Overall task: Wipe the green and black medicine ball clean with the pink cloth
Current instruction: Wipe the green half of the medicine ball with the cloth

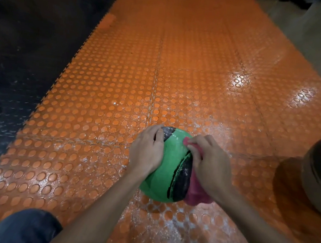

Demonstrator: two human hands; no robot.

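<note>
The left hand (146, 149) presses flat, fingers spread, steadying the medicine ball (159, 182), which sits on the orange mat (102, 104) between both hands. It is likely heavy, firm and apt to roll. On its far side from that brace, the limp pink cloth (195, 196) is bunched in the right hand (209, 163).

Overall light: moderate and warm on the orange studded rubber floor mat (178, 87); the black floor (15, 48) past the mat's left edge is near dark.
Source: overhead, outside the frame.
Glare: white specular patches near the mat's right edge, with a duller sheen towards its middle.
Shadows: a broad soft one on the mat beside the dark rounded object with a tan band (319, 175), and a small one under the green and black medicine ball (160, 172).
Blur: studs smear at the mat's far end; the right hand (210, 165) and the pink cloth (195, 195) it grips are slightly soft.
Distortion: wide-angle, mat edges converge upward.
</note>
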